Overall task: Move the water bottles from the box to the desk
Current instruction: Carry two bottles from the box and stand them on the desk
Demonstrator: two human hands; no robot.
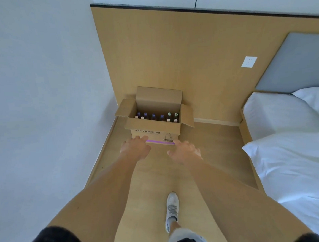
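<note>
An open cardboard box (155,132) stands on the wooden floor against the wood-panelled wall, its four flaps spread outward. Inside it several water bottles (157,117) stand upright, showing purple, green and white caps. Both arms reach forward and down toward the box. My left hand (136,148) hovers in front of the box's lower left corner, fingers spread, holding nothing. In front of the lower right corner is my right hand (184,152), fingers also apart and empty. No desk is in view.
A bed with white sheets and pillows (289,136) fills the right side, with a grey headboard (298,65) behind it. A white wall (42,90) closes the left. A wall socket (249,61) sits on the wood panel. My foot in a white shoe (172,209) is on the floor.
</note>
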